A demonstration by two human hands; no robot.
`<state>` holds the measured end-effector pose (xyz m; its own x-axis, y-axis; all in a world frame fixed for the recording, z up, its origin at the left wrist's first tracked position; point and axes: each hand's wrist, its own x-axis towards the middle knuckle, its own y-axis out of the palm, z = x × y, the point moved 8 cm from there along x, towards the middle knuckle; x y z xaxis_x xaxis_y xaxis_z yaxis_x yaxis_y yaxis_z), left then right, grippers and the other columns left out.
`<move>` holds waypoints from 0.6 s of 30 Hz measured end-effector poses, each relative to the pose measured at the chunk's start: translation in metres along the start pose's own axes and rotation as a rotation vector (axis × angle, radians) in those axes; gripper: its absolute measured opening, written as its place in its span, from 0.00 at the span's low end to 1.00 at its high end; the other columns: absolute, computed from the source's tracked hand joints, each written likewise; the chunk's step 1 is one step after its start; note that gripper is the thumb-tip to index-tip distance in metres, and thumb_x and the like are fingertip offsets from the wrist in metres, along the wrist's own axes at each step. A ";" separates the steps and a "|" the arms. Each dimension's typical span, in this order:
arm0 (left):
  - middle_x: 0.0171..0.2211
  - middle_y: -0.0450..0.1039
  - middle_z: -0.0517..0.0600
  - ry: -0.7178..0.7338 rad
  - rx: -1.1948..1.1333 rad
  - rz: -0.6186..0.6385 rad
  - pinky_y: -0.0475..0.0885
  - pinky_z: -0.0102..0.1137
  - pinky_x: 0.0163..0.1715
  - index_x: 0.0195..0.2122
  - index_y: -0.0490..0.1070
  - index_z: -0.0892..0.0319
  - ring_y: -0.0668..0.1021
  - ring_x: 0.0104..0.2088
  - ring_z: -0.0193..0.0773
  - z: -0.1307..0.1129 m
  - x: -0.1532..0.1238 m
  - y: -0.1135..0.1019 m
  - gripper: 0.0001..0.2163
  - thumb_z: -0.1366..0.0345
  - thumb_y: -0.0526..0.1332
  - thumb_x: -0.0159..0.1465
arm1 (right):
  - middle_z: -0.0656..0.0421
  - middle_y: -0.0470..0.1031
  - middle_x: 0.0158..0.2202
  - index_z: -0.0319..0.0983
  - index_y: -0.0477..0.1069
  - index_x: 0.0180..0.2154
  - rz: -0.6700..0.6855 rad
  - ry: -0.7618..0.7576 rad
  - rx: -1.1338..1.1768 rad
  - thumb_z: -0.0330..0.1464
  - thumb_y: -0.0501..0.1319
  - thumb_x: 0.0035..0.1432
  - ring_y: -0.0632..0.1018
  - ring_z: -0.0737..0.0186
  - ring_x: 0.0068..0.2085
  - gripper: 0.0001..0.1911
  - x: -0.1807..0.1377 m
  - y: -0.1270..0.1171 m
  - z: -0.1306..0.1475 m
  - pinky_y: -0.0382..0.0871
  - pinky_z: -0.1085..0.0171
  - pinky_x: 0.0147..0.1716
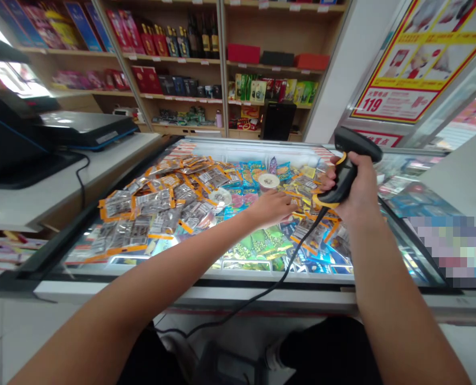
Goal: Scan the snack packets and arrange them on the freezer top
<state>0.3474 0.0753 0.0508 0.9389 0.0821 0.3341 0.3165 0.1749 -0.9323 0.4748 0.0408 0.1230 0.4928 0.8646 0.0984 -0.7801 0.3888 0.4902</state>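
Observation:
My right hand [360, 184] is wrapped round a black barcode scanner [344, 176] with yellow trim, held up above the right part of the glass-topped freezer. From its handle a black cable [258, 294] runs down to the left. My left hand [274, 207] reaches across to the right, palm down, with fingers extended and slightly apart. Its fingertips are over orange-edged snack packets [308, 232]; whether they touch one is hard to see. A large heap of similar packets [153, 206] covers the left side of the glass, many showing a printed label side.
Two round white-lidded tubs [269, 181] are among the packets. Green bags [264, 241] show near the front. A counter [101, 160] with a weighing scale [85, 128] stands left. Stocked shelves [174, 56] line the back. The freezer's front rim [182, 289] is close to me.

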 end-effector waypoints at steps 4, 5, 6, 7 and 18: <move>0.45 0.79 0.56 -0.276 -0.168 -0.169 0.72 0.39 0.46 0.53 0.72 0.56 0.79 0.45 0.43 0.043 -0.026 -0.027 0.13 0.65 0.50 0.75 | 0.64 0.66 0.20 0.42 0.71 0.33 0.048 -0.048 -0.102 0.44 0.64 0.55 0.65 0.68 0.19 0.13 -0.008 0.000 -0.008 0.61 0.70 0.16; 0.44 0.79 0.55 -0.389 -0.230 -0.239 0.72 0.38 0.44 0.52 0.72 0.57 0.79 0.43 0.42 0.058 -0.035 -0.034 0.14 0.64 0.49 0.75 | 0.64 0.66 0.20 0.42 0.71 0.34 0.069 -0.048 -0.125 0.45 0.64 0.55 0.66 0.68 0.19 0.13 -0.010 0.002 -0.009 0.61 0.69 0.15; 0.42 0.79 0.55 -0.491 -0.285 -0.297 0.73 0.37 0.43 0.51 0.72 0.57 0.80 0.40 0.41 0.072 -0.042 -0.038 0.13 0.64 0.48 0.75 | 0.64 0.66 0.20 0.42 0.71 0.34 0.091 -0.038 -0.151 0.45 0.64 0.55 0.66 0.68 0.18 0.13 -0.010 0.004 -0.012 0.60 0.69 0.15; 0.41 0.79 0.54 -0.575 -0.335 -0.346 0.73 0.37 0.43 0.50 0.72 0.56 0.80 0.39 0.40 0.085 -0.049 -0.041 0.13 0.64 0.49 0.75 | 0.64 0.66 0.20 0.42 0.72 0.34 0.108 -0.017 -0.179 0.44 0.65 0.55 0.66 0.68 0.18 0.13 -0.011 0.007 -0.016 0.60 0.69 0.14; 0.53 0.74 0.55 -0.373 -0.335 0.033 0.67 0.43 0.59 0.53 0.73 0.52 0.73 0.57 0.51 0.090 -0.064 -0.023 0.16 0.52 0.61 0.68 | 0.59 0.71 0.17 0.40 0.70 0.31 0.257 0.407 -0.552 0.43 0.70 0.55 0.70 0.63 0.13 0.15 -0.026 -0.001 -0.071 0.61 0.67 0.07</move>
<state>0.2681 0.1547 0.0631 0.8563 0.4381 0.2735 0.3709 -0.1532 -0.9159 0.4355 0.0401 0.0582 0.1701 0.9581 -0.2304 -0.9853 0.1692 -0.0239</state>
